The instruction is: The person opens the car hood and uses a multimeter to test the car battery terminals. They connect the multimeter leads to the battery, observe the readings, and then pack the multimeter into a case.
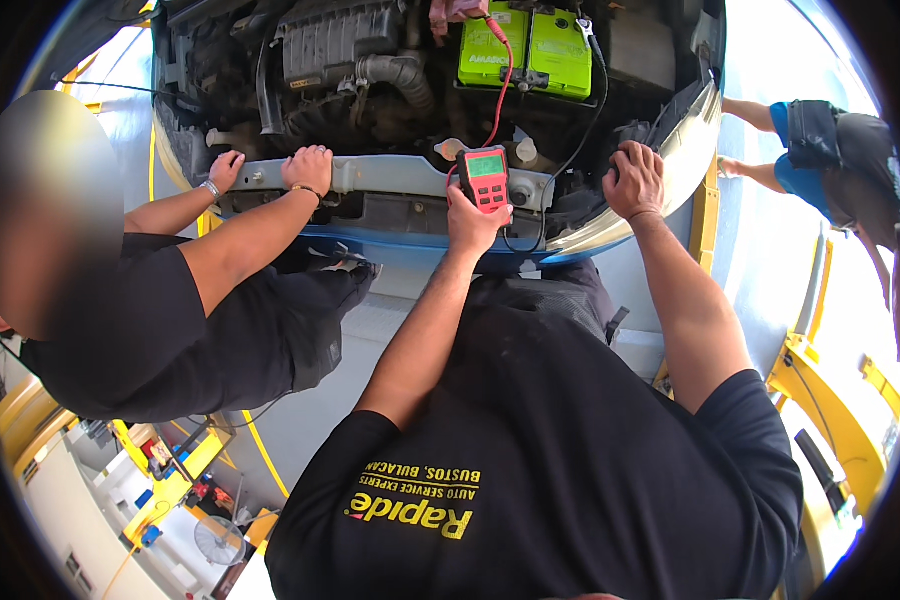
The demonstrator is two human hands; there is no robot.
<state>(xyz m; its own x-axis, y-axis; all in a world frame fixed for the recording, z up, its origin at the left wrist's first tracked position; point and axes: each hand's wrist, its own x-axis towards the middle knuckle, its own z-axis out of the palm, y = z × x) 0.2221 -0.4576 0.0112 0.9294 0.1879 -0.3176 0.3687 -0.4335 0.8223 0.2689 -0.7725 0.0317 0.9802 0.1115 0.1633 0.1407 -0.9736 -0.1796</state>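
Note:
My left hand is closed around a red and black handheld battery tester with a lit green screen and several dark buttons. A red lead and a black lead run up to a bright green car battery. The red lead's clamp is by the battery's left terminal; the black one is at the upper right corner. My right hand leans on the car's front corner beside the headlight, its fingers bent and apart, with no tool in it.
An open engine bay with a grey engine cover lies ahead, behind the metal front crossbar. At left, a co-worker in black rests both hands on that bar. Another person stands at far right. Yellow lift parts flank the car.

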